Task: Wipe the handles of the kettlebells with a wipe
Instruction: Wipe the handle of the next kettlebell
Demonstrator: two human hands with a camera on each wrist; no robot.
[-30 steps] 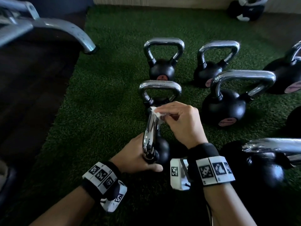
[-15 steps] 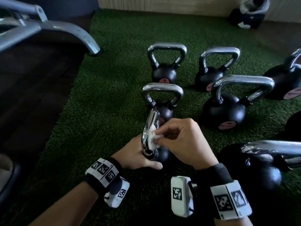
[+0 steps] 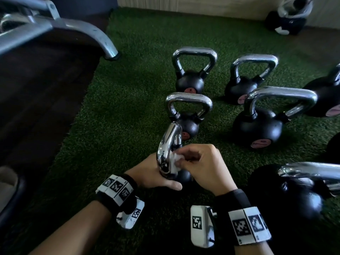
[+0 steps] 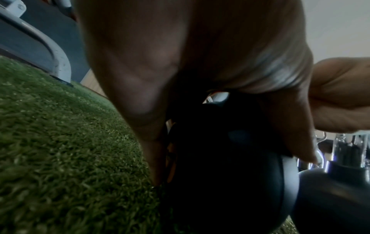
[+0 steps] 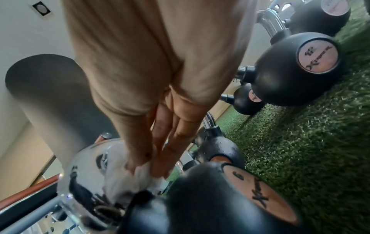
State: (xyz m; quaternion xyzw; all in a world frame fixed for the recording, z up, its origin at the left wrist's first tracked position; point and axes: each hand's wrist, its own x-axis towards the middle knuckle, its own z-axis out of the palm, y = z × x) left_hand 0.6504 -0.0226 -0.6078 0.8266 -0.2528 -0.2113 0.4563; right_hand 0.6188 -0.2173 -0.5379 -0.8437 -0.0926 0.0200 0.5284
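Note:
A small black kettlebell (image 3: 184, 176) with a chrome handle (image 3: 168, 146) stands on green turf close in front of me. My left hand (image 3: 154, 175) curls round its ball (image 4: 220, 158) and the handle's base, thumb across the front. My right hand (image 3: 200, 162) pinches a white wipe (image 3: 174, 162) against the lower right side of the handle. In the right wrist view the fingertips (image 5: 160, 167) press the wipe (image 5: 140, 178) onto the chrome (image 5: 86, 174), just above the ball (image 5: 220, 197).
Several more black kettlebells stand on the turf (image 3: 119, 116): one straight behind (image 3: 187, 115), two farther back (image 3: 191, 70) (image 3: 252, 74), larger ones at right (image 3: 266, 122) (image 3: 298, 190). A grey machine leg (image 3: 88, 32) and dark floor lie at left.
My right hand has slid the wipe down the handle from its top bend to near the ball. The left hand has kept its hold on the kettlebell.

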